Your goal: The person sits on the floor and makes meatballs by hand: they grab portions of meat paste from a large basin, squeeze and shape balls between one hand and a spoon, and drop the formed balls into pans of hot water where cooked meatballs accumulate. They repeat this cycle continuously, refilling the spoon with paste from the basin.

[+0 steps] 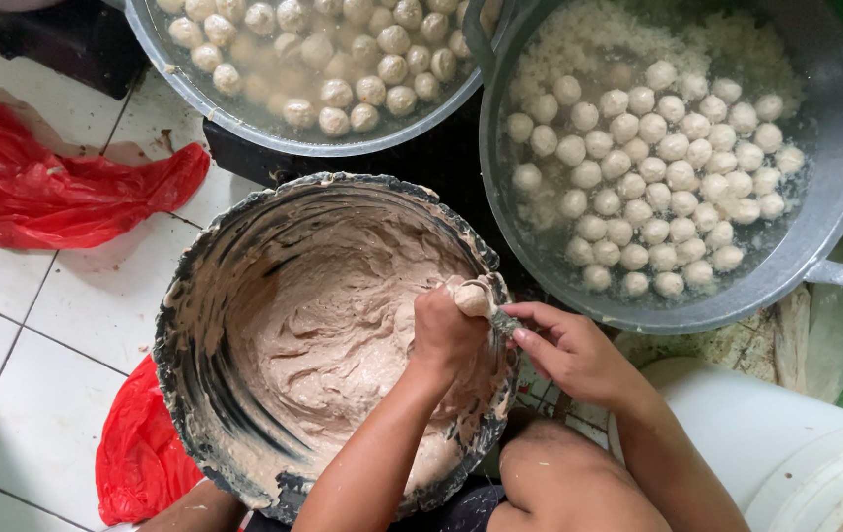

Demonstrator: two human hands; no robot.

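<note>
Fingers (438, 317) of the left hand (446, 333) are clenched around a pale, smooth lump of paste (474, 296), squeezed out above the fist at the right rim of the bucket (207, 258). A spoon (503, 321) is pinched by the right hand (574, 350) just beside it.

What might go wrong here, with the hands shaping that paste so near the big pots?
The ball of paste squeezed from the left hand sits right at the bucket rim; it may drop on the tiles before the spoon in the right hand lifts it. Both pots, the right pot and the upper pot, brim with liquid and balls close by, so a knock may spill them.
</note>
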